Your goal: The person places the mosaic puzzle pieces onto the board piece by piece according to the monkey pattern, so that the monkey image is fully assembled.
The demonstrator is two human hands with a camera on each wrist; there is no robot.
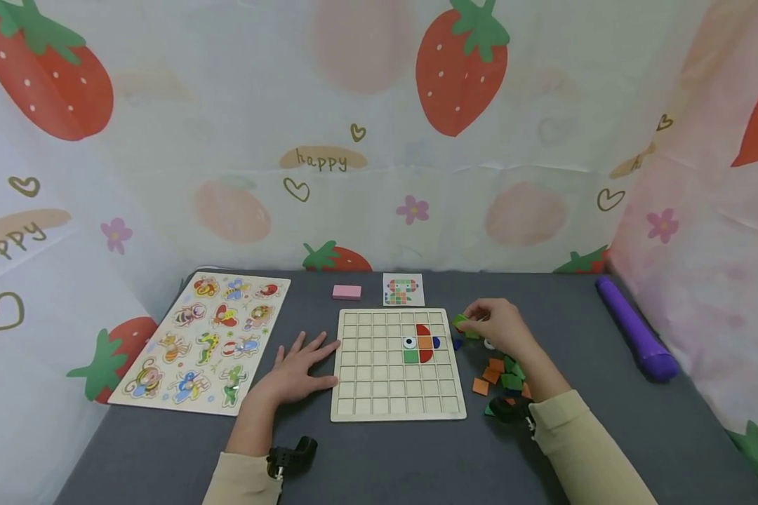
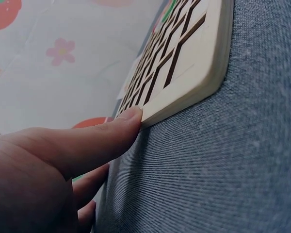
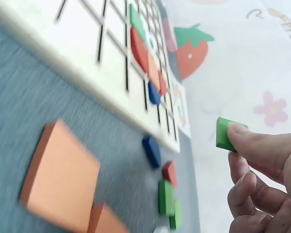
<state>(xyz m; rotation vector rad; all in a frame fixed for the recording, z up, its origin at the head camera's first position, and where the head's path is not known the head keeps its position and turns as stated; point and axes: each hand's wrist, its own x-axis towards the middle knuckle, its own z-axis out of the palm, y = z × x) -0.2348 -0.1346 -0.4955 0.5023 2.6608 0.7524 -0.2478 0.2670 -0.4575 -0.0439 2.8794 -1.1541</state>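
My right hand pinches a green block between thumb and fingers, raised over loose pieces at the wooden grid board's right side. On the board sit an eye tile, a green square, an orange square, two red half-rounds, the upper one at the top, and a blue half-round. Along the board's left edge lies my left hand, fingers spread. In the left wrist view its thumb touches the board's rim.
Loose orange squares and green pieces lie right of the board, partly under my right wrist. Behind it are a pattern card and a pink block. An insect picture board lies left, a purple cylinder right.
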